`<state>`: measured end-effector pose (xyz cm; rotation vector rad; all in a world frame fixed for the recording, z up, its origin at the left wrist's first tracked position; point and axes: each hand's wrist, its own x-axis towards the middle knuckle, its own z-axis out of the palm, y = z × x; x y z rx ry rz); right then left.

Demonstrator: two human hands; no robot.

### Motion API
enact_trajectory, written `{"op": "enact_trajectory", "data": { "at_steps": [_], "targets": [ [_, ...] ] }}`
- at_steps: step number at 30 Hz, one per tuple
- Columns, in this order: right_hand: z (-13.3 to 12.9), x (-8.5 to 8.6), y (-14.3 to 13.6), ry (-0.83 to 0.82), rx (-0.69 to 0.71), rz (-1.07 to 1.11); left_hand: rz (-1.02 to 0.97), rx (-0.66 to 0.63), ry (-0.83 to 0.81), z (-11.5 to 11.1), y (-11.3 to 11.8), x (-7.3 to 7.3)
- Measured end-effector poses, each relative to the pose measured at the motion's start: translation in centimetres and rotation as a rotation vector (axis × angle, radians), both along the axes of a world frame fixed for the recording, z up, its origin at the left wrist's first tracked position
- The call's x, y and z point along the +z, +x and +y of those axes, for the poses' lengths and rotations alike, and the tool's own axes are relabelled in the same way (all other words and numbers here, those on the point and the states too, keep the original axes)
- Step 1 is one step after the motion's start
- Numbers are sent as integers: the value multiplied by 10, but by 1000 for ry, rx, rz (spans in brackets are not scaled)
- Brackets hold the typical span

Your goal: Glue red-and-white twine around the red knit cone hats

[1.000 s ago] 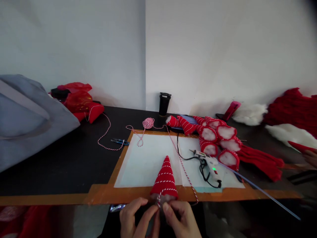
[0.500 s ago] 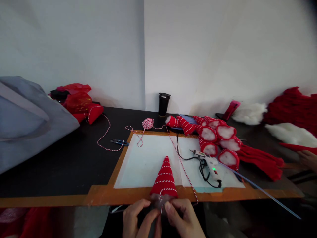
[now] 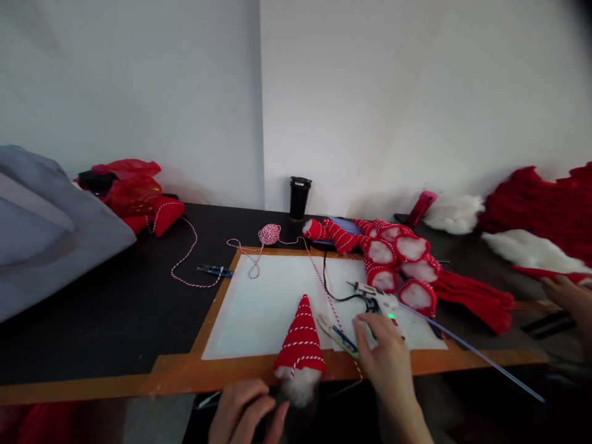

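Cone (image 3: 300, 342) stands at the near mat (image 3: 259, 308) edge, twine wound around it tip to base, white stuffing showing at the bottom; winding looks done, the twine (image 3: 324, 290) trailing to the ball (image 3: 269, 234) uncut. My left hand (image 3: 243, 416) cups the cone's base from below, fingers curled. My right hand (image 3: 386, 354) reaches over the mat, fingers spread loose at the snips (image 3: 340, 333), just near of the glue gun (image 3: 377, 300); I can't tell if it grips them. Gun cord and twine cross that patch. Finished cones (image 3: 398, 259) piled far right. Another person's hand (image 3: 571, 296) at right edge.
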<state>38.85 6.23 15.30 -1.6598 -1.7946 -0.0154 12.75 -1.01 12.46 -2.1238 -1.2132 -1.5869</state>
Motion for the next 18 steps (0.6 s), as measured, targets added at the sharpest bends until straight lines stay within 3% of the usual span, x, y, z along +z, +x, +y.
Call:
{"op": "enact_trajectory", "data": {
  "at_steps": [2,4,7,11,15,18],
  "targets": [
    [5,-1,18,13,-232,4,-16,-11,-73,12,-5,10],
    [12,-6,38,-60,-325,17,35,-96,-174,26,-6,18],
    [22,-19,60,-117,-298,116,57,-278,-270,43,-5,25],
    [20,-31,75,-58,-270,339,-1,-445,-356,54,-2,33],
    [-9,-19,80,87,-266,694,35,-527,-420,57,-1,37],
    [-42,-5,77,60,-67,1181,70,-547,-404,59,2,36]
  ]
}}
